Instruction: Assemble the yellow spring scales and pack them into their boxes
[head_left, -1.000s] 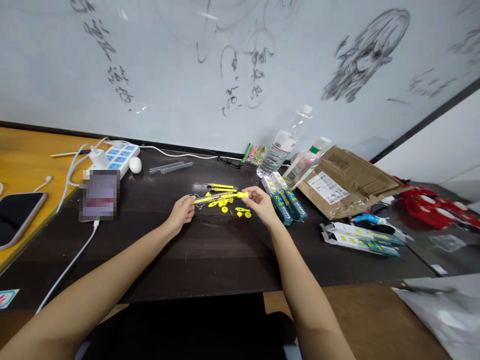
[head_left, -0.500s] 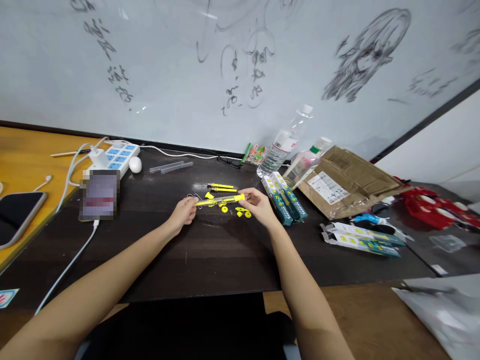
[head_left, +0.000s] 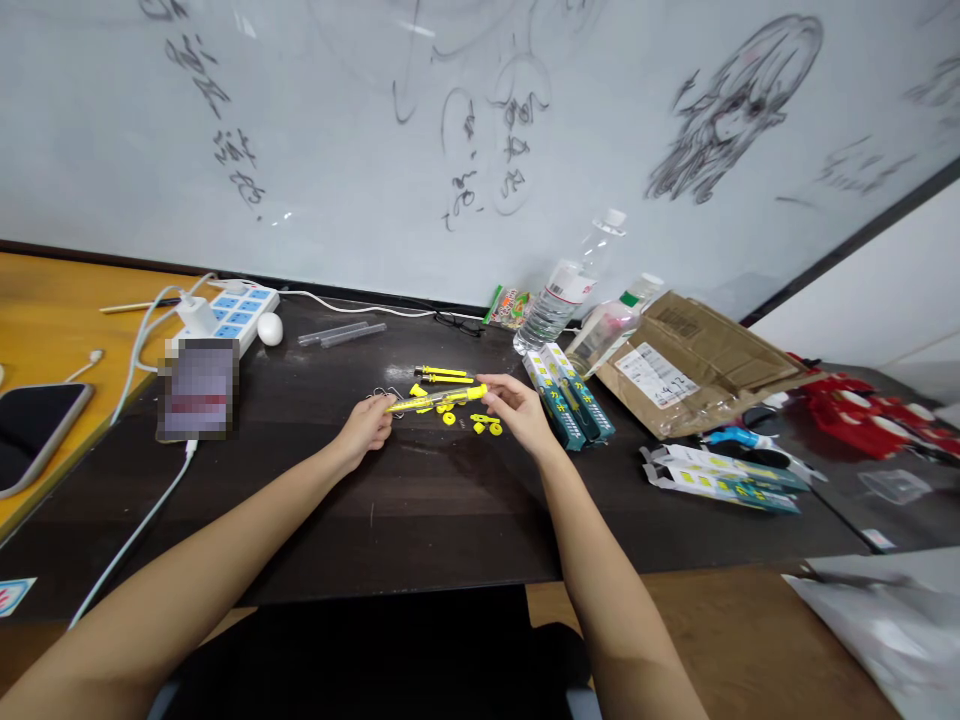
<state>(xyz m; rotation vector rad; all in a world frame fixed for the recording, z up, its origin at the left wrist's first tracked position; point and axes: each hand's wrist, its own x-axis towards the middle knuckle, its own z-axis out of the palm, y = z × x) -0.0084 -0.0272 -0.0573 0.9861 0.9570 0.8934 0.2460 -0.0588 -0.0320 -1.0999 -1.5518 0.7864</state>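
Observation:
A slim tubular spring scale (head_left: 431,402), clear with a yellow rod inside and a yellow cap at its right end, is held level above the table. My left hand (head_left: 363,430) pinches its left end. At the capped end, my right hand (head_left: 517,410) has thumb and fingers closed on it. Just behind lie two yellow rods (head_left: 448,379) with dark ends. Small yellow caps and rings (head_left: 487,426) are scattered under and beside the tube, with tiny springs (head_left: 462,424) among them. Thin wire hooks (head_left: 388,392) show by my left fingers.
Clear tubes (head_left: 341,334) lie at the back left, near a power strip (head_left: 238,312) and a phone (head_left: 201,390). Printed boxes (head_left: 568,395), bottles (head_left: 559,300) and a cardboard parcel (head_left: 694,360) stand right. Opened boxes (head_left: 724,480) lie farther right. A whiteboard (head_left: 337,150) rises behind.
The capped end of the spring scale has risen slightly, and my right fingers have shifted a little on it. My left hand has stayed almost still.

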